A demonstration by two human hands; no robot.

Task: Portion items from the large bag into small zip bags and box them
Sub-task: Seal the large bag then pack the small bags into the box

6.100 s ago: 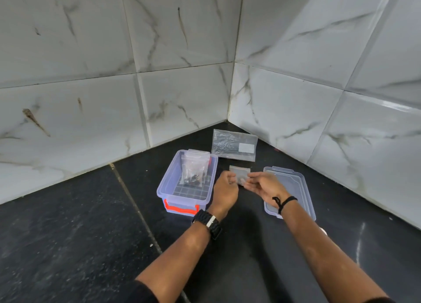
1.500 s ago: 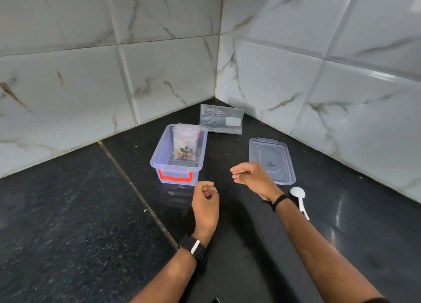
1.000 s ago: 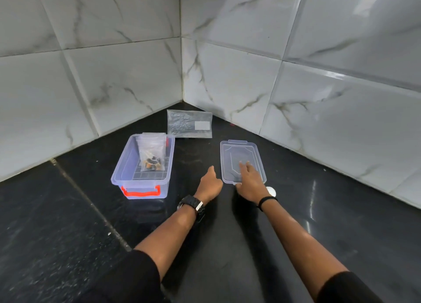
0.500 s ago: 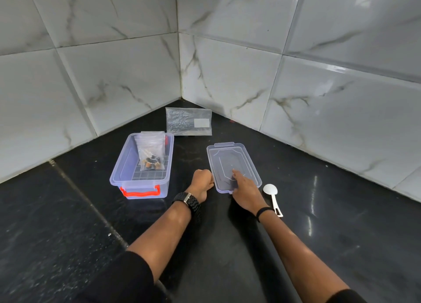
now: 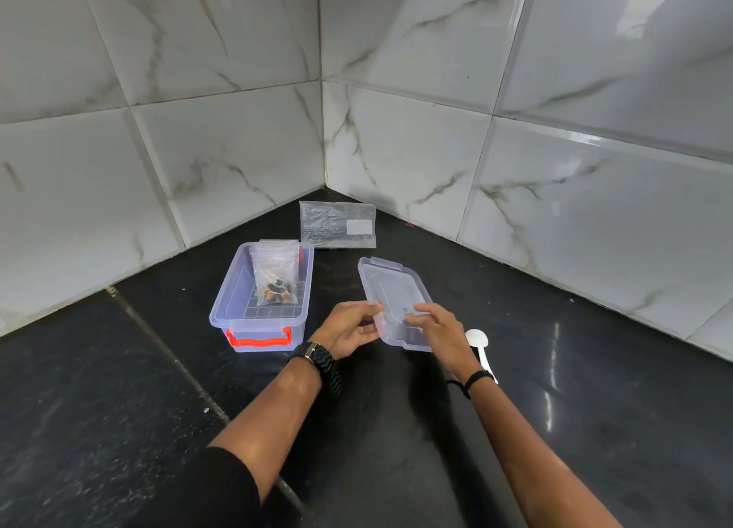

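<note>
A clear plastic box (image 5: 238,289) with an orange latch stands open on the black counter. Small zip bags (image 5: 275,273) with dark and orange items lean inside it. The large grey bag (image 5: 337,230) lies flat in the corner behind. The clear lid (image 5: 390,285) is tilted up off the counter to the right of the box. My left hand (image 5: 349,329) grips the lid's near left edge and my right hand (image 5: 436,329) holds its near right part from above.
A white plastic spoon (image 5: 480,347) lies on the counter just right of my right hand. White marble-look tiled walls (image 5: 436,162) meet in a corner behind the large bag. A seam in the counter (image 5: 166,353) runs diagonally left of the box.
Both hands have taken hold of the lid and raised its near end off the counter; half a second ago it lay flat under my right hand with my left fist beside it.
</note>
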